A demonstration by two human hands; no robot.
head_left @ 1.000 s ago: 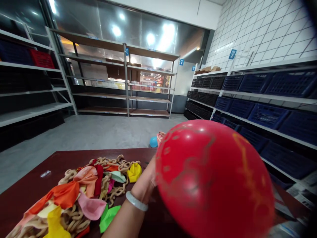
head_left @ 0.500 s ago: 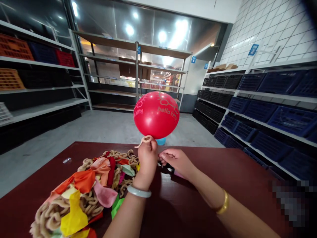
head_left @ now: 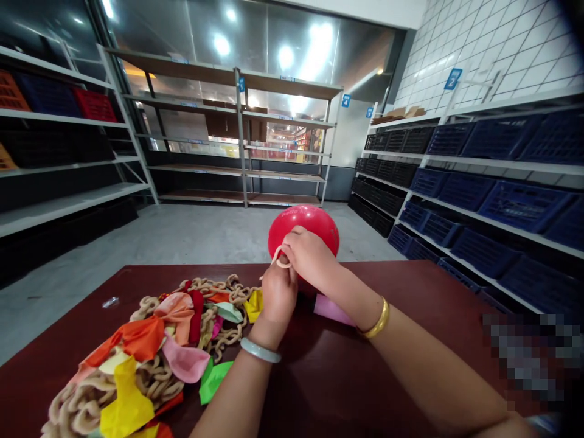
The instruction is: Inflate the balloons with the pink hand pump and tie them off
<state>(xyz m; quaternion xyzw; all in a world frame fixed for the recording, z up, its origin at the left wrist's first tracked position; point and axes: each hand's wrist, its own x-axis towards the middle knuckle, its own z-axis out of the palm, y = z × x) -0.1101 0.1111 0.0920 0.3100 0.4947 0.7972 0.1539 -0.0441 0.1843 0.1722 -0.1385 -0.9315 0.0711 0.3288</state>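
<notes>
An inflated red balloon (head_left: 314, 222) hovers just past my hands over the dark red table (head_left: 347, 383). My left hand (head_left: 277, 293) is closed around the balloon's neck from below. My right hand (head_left: 308, 255) pinches a beige rubber band (head_left: 279, 260) at the neck, fingers pressed together against the balloon. A pale bangle sits on my left wrist and a gold bangle on my right.
A heap of flat balloons in many colours, mixed with beige rubber-band chains (head_left: 150, 353), lies at the left of the table. A pink piece (head_left: 332, 309) lies under my right forearm. Shelving with blue crates (head_left: 493, 201) lines the right wall; metal racks (head_left: 237, 134) stand behind.
The balloon moved from close to the camera out over the table and lower. My right hand rose from the tabletop to the balloon's neck and took hold of the rubber band.
</notes>
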